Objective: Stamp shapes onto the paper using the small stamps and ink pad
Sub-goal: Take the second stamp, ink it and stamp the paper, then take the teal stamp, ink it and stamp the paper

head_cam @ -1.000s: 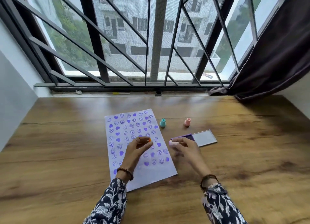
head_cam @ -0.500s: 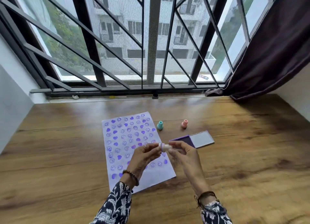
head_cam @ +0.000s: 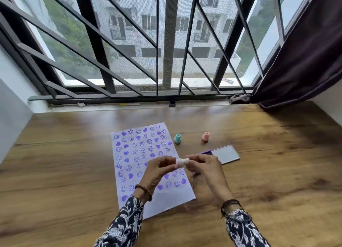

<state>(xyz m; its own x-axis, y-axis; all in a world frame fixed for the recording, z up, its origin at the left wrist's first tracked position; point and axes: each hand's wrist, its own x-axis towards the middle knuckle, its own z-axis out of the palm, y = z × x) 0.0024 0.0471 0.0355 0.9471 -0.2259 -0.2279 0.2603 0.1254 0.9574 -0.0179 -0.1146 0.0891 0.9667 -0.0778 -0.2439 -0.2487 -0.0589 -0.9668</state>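
Bare table (head_cam: 277, 172) lies open left and right of the paper (head_cam: 148, 154); the teal stamp (head_cam: 177, 138) and pink stamp (head_cam: 205, 136) stand beyond the ink pad (head_cam: 222, 154). Left hand (head_cam: 159, 171) and right hand (head_cam: 205, 170) both pinch a small pale stamp (head_cam: 182, 162) above the paper, long axis sideways, wider end left. Fingers hide its ends; its face can't be made out.

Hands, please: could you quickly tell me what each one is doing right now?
Left hand: closed, pinching one end of the small pale stamp.
Right hand: closed, pinching the stamp's other end, above the paper.
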